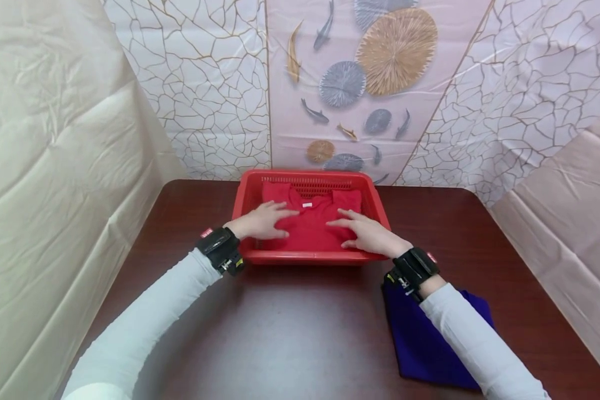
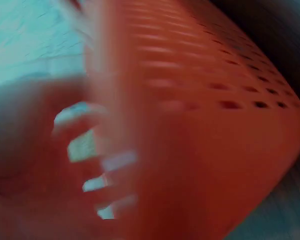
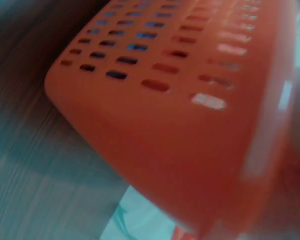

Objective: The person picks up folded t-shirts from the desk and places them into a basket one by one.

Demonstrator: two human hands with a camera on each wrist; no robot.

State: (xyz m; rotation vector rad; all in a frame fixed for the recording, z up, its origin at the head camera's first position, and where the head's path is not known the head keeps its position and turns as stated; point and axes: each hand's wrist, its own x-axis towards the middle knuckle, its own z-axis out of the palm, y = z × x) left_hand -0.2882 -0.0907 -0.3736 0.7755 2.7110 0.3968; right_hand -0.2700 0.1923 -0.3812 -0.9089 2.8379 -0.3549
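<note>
A folded red shirt (image 1: 314, 222) with a small white label at its neck lies in the red plastic basket (image 1: 310, 257). My left hand (image 1: 263, 220) reaches over the basket's left side, fingers spread above the shirt. Over the right side comes my right hand (image 1: 367, 232), its fingers apart and pointing inward, with nothing gripped. In the left wrist view the slotted basket wall (image 2: 205, 150) fills most of the picture, blurred. The right wrist view shows the opposite outer wall (image 3: 155, 130), and that hand is mostly hidden behind the rim.
A folded dark blue cloth (image 1: 425, 339) lies on the brown table (image 1: 280, 333) at the right, partly under my right forearm. A patterned curtain (image 1: 220, 89) hangs close behind the basket. Pale cloth sheets (image 1: 55, 166) border the table on both sides.
</note>
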